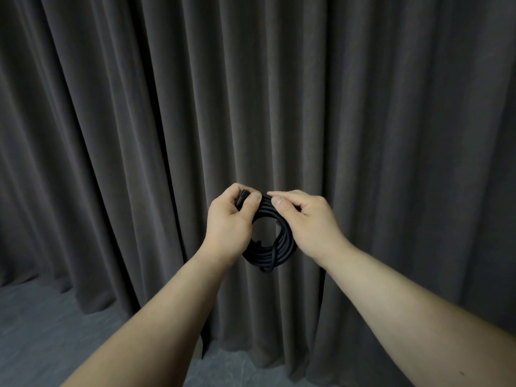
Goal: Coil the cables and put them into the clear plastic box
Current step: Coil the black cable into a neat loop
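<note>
1. No text, label, brand, number or sign can be read anywhere in the view.
2. The black cable coil (265,247) shows no legible marking.

A black cable (266,248) is wound into a round coil of several turns and held upright in the air, its open centre facing the camera. One plug end is seen at the coil's 11 o'clock, and a loose loop hangs at 6 o'clock.

Both hands (229,222) (310,222) raised, fingers curled.
</note>
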`<state>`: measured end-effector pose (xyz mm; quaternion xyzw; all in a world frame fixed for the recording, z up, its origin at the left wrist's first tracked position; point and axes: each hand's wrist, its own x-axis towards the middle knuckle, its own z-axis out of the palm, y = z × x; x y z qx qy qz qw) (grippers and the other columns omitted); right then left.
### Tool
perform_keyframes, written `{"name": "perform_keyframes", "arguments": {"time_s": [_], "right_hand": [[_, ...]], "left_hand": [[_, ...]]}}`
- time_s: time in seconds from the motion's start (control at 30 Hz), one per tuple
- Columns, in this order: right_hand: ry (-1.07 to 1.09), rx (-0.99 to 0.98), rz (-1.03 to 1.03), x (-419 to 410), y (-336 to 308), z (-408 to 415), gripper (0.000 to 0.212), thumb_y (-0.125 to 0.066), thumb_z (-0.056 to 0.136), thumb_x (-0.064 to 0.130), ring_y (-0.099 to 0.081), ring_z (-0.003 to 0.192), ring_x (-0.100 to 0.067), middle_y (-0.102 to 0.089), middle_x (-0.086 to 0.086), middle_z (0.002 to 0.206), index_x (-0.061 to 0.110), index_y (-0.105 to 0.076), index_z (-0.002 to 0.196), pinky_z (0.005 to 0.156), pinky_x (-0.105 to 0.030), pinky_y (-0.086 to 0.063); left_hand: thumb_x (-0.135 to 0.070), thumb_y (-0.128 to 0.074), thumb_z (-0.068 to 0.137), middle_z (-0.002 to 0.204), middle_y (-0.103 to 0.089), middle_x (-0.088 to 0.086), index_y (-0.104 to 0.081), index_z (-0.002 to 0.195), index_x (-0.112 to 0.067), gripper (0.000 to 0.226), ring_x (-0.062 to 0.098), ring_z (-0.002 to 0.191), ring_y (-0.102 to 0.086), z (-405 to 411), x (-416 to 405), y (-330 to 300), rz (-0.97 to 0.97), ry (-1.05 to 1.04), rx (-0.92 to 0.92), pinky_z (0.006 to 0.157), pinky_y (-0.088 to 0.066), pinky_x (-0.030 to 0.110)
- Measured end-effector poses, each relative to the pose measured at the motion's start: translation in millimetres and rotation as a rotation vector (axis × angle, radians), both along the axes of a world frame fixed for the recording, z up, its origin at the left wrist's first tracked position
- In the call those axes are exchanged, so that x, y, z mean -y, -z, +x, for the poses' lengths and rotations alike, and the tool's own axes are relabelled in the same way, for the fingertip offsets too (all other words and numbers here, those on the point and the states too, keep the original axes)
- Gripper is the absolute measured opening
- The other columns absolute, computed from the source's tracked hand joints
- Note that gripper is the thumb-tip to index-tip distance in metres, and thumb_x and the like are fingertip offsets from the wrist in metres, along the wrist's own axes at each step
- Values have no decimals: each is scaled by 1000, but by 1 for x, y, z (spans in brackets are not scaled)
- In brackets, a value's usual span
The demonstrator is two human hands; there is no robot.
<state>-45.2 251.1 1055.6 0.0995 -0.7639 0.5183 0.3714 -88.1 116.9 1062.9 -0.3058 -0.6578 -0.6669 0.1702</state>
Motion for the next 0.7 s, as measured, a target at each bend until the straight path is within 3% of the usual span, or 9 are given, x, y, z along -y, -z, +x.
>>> {"name": "perform_keyframes", "arguments": {"time_s": [0.1,0.23,0.33,0.43,0.6,0.7], "right_hand": [[-11,-18,-22,1,0,1,19,-57,94,13,-64,97,-7,-68,2,102,12,-73,105,88,-19,-49],[-66,11,-33,1,-1,5,16,-58,94,14,-66,91,-7,-69,3,98,22,-71,99,84,-22,-51],[-133,27,-84,-1,-6,7,17,-57,94,13,-67,89,-9,-72,2,95,26,-68,98,86,-28,-53],[-258,51,-191,-1,-13,10,23,-51,96,6,-67,92,-13,-73,-5,95,16,-72,94,91,-29,-52],[-317,91,-455,1,-17,14,17,-57,90,0,-67,79,-12,-73,-5,83,12,-68,92,78,-22,-54],[-271,115,-477,1,-19,16,16,-59,90,-1,-67,78,-11,-72,-3,81,11,-70,90,79,-24,-54]], "left_hand": [[-9,-58,95,65,-61,-2,-63,79,-11,17,11,63,-56,1,2,-1,23,54,32,65,-48,30],[-11,-58,96,67,-61,-2,-64,80,-12,17,10,64,-55,3,3,0,33,72,48,66,-47,28],[-12,-56,97,71,-61,0,-61,81,-14,17,13,68,-56,4,2,2,33,33,3,70,-49,35],[-18,-56,95,74,-62,4,-60,80,-16,15,18,71,-56,2,3,1,84,28,21,74,-50,49],[-27,-54,93,79,-65,2,-62,86,-23,11,18,70,-58,5,5,1,32,52,0,70,-51,47],[-20,-53,98,80,-66,2,-61,92,-20,10,18,68,-58,10,3,1,10,58,-16,66,-53,44]]}}
